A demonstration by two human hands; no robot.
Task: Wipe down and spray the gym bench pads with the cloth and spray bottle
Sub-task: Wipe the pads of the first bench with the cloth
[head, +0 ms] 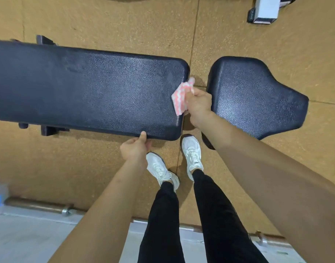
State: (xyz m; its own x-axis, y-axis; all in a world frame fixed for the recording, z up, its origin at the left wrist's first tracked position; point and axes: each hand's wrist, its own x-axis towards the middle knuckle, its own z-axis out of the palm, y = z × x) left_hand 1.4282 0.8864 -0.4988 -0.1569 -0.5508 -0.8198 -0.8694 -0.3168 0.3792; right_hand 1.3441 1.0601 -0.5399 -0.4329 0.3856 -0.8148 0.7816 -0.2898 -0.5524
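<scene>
— Where does the single view look from?
— From the person's head, facing almost straight down.
— How near?
— Close: both arms (105, 215) reach in from the bottom edge, bench pad (86, 88) and shoes (192, 152) underneath.

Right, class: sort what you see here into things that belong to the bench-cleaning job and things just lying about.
For the job: cloth, held in the right hand; long pad, its near edge gripped by the left hand; seat pad.
Lying about: barbell; white machine foot.
</scene>
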